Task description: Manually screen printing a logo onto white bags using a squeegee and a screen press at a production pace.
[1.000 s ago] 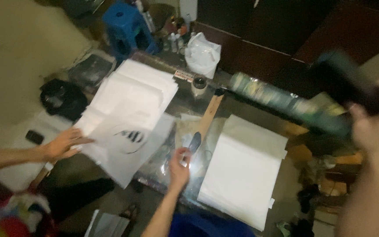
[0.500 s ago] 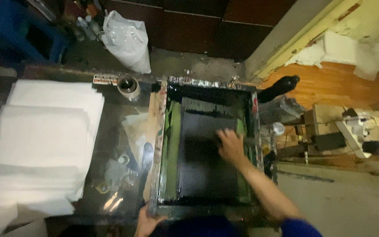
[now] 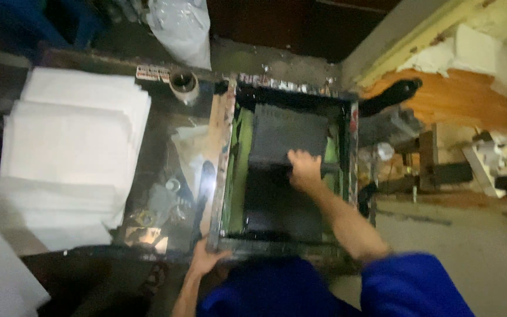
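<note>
While the left hand clamps the near corner of the paint-stained screen frame, the right hand grips a squeegee on the dark mesh, white sheets stacked leftward, a tape roll beyond.

right hand reaching forward, gripping, left hand clasped near body

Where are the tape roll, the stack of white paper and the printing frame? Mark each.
tape roll (image 3: 184, 84), head view, top rim.
stack of white paper (image 3: 71, 147), head view, top sheet's middle.
printing frame (image 3: 223, 152), head view, left rail.
</note>
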